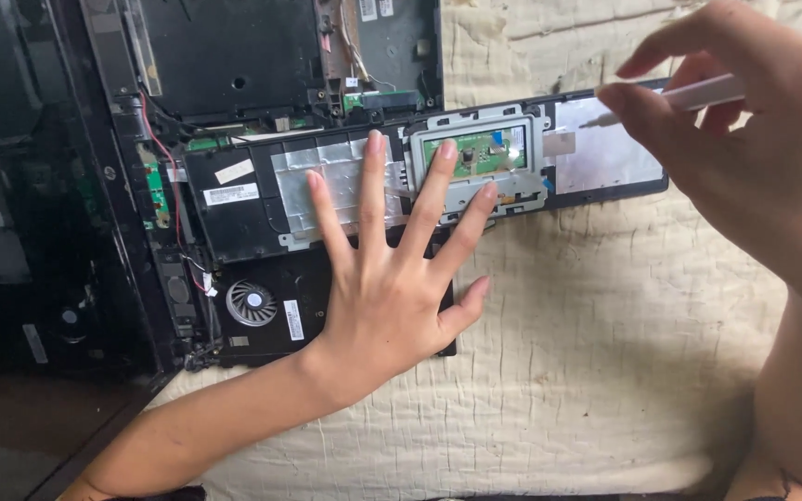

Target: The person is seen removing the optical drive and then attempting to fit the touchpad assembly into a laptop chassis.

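Laptop shell [262, 186] on quilted, perhaps stained, cloth [605, 371]

1. A white rectangular label [230, 194] with dark print is stuck on the black panel, left of the silver foil.
2. A small blank cream label [234, 171] lies tilted just above it.
3. A narrow white label [293, 319] stands upright beside the round fan.
4. Two small white labels [376, 8] sit at the top edge.
5. The dark laptop screen [20, 186] fills the left side; it shows no picture.
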